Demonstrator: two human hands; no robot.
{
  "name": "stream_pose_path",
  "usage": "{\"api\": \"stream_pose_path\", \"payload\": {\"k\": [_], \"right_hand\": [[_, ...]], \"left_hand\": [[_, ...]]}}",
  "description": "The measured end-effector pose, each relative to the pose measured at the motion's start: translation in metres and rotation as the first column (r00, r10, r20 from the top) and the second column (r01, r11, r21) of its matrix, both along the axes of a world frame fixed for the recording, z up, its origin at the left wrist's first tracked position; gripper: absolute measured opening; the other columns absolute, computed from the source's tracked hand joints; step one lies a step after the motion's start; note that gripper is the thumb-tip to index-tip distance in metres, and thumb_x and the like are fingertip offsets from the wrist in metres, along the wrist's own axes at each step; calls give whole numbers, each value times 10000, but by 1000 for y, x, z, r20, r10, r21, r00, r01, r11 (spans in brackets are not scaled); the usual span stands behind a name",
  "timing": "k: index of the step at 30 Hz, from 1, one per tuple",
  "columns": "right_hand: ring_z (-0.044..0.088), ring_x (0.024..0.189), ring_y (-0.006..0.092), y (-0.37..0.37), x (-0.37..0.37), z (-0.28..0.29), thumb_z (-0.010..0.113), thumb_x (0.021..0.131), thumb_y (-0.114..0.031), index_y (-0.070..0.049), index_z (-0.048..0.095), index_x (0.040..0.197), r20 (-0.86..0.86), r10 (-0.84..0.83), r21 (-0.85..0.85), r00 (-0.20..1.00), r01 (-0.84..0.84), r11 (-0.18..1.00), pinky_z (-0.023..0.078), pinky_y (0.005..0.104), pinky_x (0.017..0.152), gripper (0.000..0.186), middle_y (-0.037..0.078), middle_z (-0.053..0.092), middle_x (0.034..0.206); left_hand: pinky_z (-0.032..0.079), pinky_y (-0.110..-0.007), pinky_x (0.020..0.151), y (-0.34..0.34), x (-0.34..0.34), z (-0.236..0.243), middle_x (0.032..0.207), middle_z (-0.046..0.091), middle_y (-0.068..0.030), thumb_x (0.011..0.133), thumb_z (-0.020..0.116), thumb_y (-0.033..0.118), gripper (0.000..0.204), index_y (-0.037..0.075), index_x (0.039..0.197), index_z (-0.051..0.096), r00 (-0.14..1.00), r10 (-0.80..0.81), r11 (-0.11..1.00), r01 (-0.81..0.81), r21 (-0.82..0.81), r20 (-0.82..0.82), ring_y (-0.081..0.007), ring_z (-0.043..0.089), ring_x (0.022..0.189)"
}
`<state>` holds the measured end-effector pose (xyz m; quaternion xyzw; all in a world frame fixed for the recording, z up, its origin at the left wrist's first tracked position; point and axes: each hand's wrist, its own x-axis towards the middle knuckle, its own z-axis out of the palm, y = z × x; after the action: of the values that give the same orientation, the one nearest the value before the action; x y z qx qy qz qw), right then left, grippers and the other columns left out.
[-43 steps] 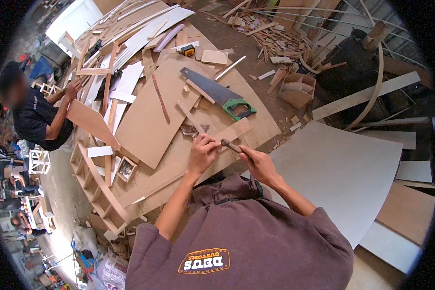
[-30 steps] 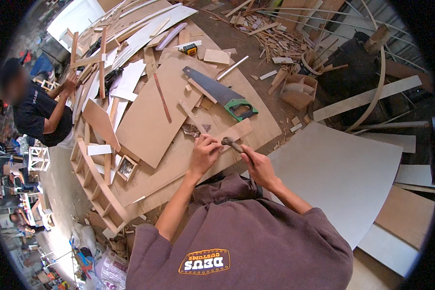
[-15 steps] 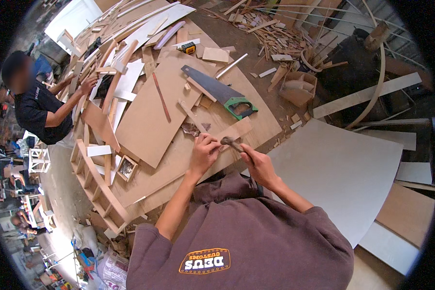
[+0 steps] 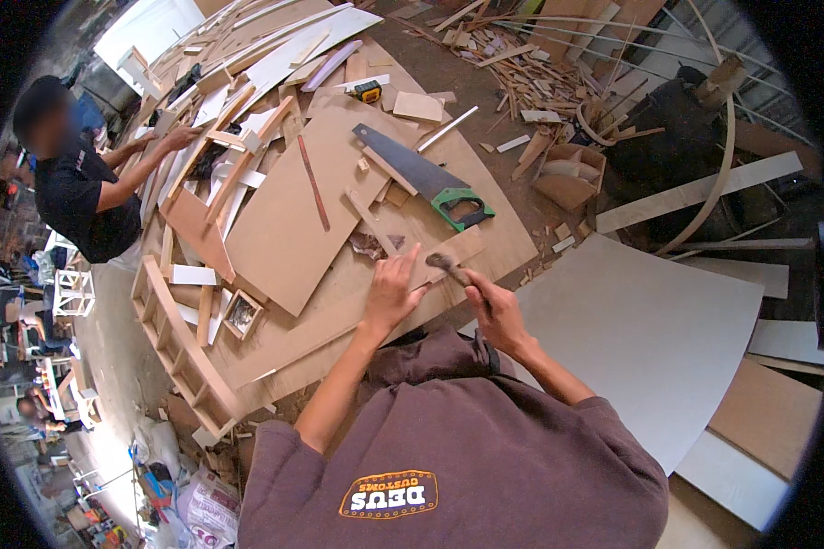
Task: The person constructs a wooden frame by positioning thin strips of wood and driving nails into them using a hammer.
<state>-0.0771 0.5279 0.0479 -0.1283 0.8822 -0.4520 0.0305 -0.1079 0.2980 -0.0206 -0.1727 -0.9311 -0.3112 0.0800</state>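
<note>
Right hand [image 4: 497, 309] near green-handled saw [image 4: 417, 174].

The hammer [image 4: 442, 263] is blurred, its striking end dark, dull and metal-looking; the strip [image 4: 468, 244] close to it is bare, matt wood. The saw blade [image 4: 403, 162] is smooth grey metal, its handle [image 4: 444, 201] green-and-black plastic. The broad tan board [image 4: 288, 233] looks smooth and matt, the white sheet [image 4: 632, 329] smooth and even, the brown shirt [image 4: 522, 448] soft, matt cloth
</note>
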Motion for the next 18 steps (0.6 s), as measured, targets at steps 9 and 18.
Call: {"api": "stream_pose_path", "payload": {"k": [9,18], "right_hand": [[676,814,434,1,2,-11,522,1084,-265,-53,571,1350,53,-9,16,999,8,1000,528,437,711,343,259,676,937],[697,882,432,-4,4,-9,570,1061,-261,-101,581,1359,-24,-57,-42,998,56,998,548,436,721,338,251,695,1000]], "left_hand": [[446,-427,958,1,1,0,1195,687,-161,755,858,207,942,46,1538,362,998,41,995,-46,93,48,-325,631,1098],[479,-468,921,4,3,4,1198,698,-159,760,860,207,817,75,1422,400,988,96,987,-110,115,121,-375,642,1046]]}}
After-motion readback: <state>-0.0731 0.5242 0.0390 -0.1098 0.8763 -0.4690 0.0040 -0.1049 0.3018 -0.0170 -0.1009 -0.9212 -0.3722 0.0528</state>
